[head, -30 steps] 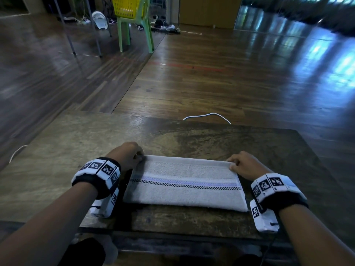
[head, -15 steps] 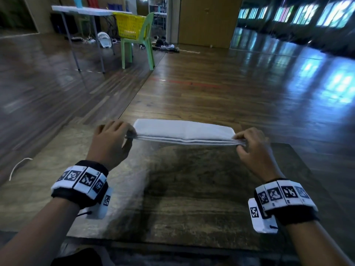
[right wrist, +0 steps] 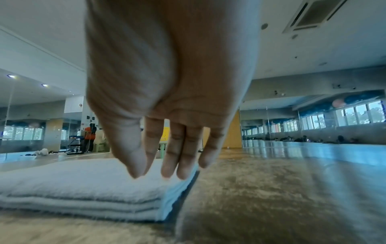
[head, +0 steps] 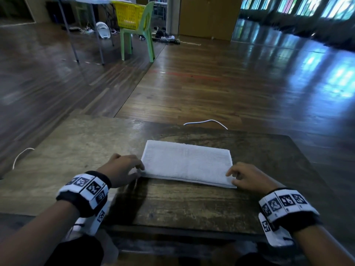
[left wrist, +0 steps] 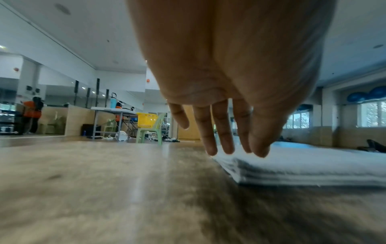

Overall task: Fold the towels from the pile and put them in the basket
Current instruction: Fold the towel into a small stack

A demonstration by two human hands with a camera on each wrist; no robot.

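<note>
Polished wood flooring was seen behind a worn wooden table (head: 192, 204), with a yellow basket (head: 128, 15) sitting on a green plastic chair (head: 142, 35) well away across the room. On the table, a white towel (head: 187, 163) was laid flat as a compact, multi-layered rectangle; half a second before it had been held up in the air between both hands, and a second before that it was lying longer, with its striped band showing. Another fold was therefore judged completed and the bundle set back down. The left hand (head: 123, 169) was placed at the towel's left near corner, its fingers (left wrist: 221, 140) straight and relaxed, tips just at the edge, nothing gripped. The right hand (head: 247, 177) was placed at the right near corner, fingers (right wrist: 183, 158) likewise loose and extended over the top layer. No pile was visible in any view. Carrying the towel to the basket was judged the likely remaining step.
</note>
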